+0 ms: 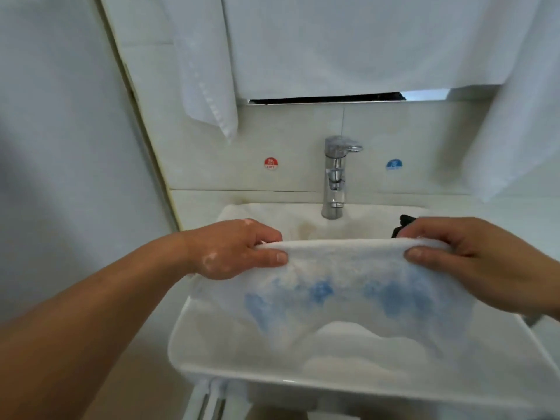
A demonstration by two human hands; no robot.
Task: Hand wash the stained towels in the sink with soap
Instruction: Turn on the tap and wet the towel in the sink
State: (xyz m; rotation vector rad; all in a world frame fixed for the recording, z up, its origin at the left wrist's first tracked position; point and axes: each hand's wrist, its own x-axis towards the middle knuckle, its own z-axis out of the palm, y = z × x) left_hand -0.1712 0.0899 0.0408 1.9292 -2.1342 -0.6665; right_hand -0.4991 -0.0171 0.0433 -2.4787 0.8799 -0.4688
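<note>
Both hands, your left hand (233,250) and right hand (472,262), pinch the towel (348,286) along its top edge, spreading the blue stain (321,292) below your grip for inspection.

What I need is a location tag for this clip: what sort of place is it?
Probably a bathroom: a white sink with a blue-stained towel held over it, a chrome faucet between a red hot sticker and a blue sticker, and white towels hanging above.
</note>
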